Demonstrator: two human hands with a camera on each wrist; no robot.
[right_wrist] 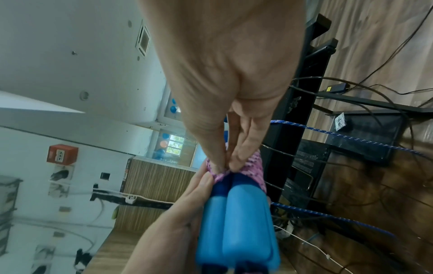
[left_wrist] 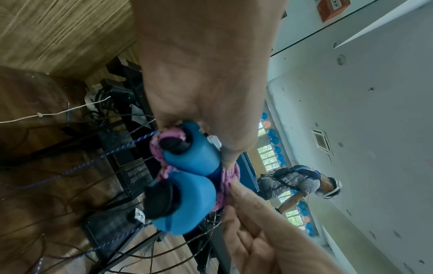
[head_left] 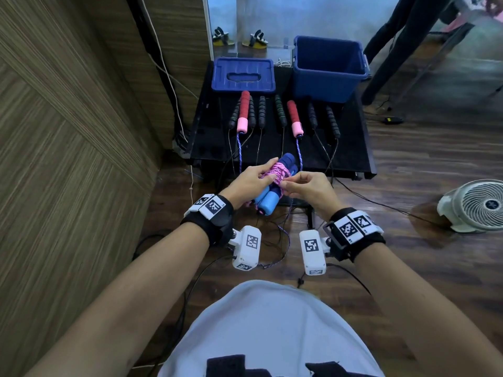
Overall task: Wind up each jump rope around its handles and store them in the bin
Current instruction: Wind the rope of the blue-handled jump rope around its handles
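Two blue foam handles [head_left: 268, 198] lie side by side with pink rope [head_left: 275, 172] wound round their middle, held in the air before the black table [head_left: 356, 148]. My left hand [head_left: 251, 183] grips the bundle from the left, fingers over the coils. My right hand [head_left: 302, 186] pinches the pink rope [right_wrist: 248, 166] between thumb and forefinger at the bundle's right side. The handle ends [left_wrist: 187, 200] face the left wrist camera. The open blue bin [head_left: 328, 68] stands at the table's back right.
A blue lid [head_left: 243, 74] lies at the table's back left. Red-and-pink handles [head_left: 243, 112] and several black handles [head_left: 280, 110] lie in a row, ropes hanging off the front edge. A white fan [head_left: 479, 205] sits on the floor, right. Another person's legs [head_left: 392, 44] stand behind.
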